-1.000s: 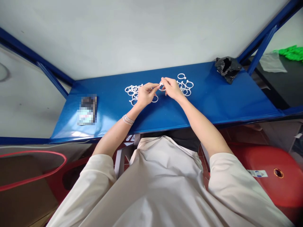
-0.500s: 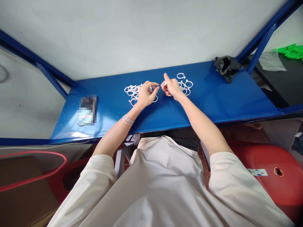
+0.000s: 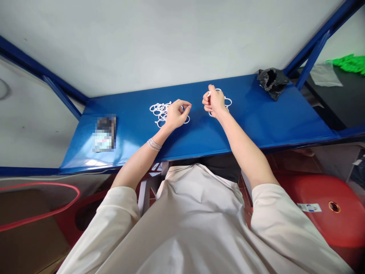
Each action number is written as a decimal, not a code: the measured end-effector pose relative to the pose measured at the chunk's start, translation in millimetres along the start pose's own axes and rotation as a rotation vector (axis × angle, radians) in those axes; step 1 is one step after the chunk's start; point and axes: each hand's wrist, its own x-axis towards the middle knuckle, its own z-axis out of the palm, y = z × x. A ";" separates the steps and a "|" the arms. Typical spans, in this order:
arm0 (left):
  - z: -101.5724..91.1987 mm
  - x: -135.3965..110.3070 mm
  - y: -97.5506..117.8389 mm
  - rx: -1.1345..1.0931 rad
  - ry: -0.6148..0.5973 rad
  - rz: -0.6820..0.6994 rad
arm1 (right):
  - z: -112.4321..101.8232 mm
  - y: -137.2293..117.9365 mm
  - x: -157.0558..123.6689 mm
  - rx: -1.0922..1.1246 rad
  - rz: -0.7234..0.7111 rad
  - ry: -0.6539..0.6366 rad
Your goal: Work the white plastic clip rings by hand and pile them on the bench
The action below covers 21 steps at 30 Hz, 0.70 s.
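Observation:
On the blue table lies a loose pile of thin white plastic rings, each with a small knob. My left hand hovers over the right side of this pile, fingers loosely curved, with thumb and index tips close but slightly apart. I see nothing held between them; part of a ring shows below the palm. My right hand is closed, a bit of a white ring sticking out at its fingers. Beneath and beside it, a second group of white rings is partly hidden.
A crumpled black plastic bag sits at the table's back right corner. Toward the left end lies a blurred-out flat object. Blue frame bars and a pale wall bound the table. A red stool stands at right.
My right hand has moved right and slightly away from my left hand, over the right-hand rings, and its thumb has folded down. My left hand has barely moved.

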 end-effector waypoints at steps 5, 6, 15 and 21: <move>-0.2 0.1 0.0 -0.004 -0.006 -0.007 | 5.5 7.6 0.6 -0.039 -0.011 0.031; -0.1 0.1 -0.1 -0.004 -0.007 -0.007 | 6.0 9.8 1.8 -0.048 -0.016 0.043; 0.8 0.0 -1.3 -0.019 -0.006 -0.009 | 8.4 26.0 1.4 -0.254 -0.092 -0.078; 0.8 -1.4 -1.1 -0.023 -0.048 0.031 | 20.4 15.5 -21.5 -0.226 -0.003 -0.343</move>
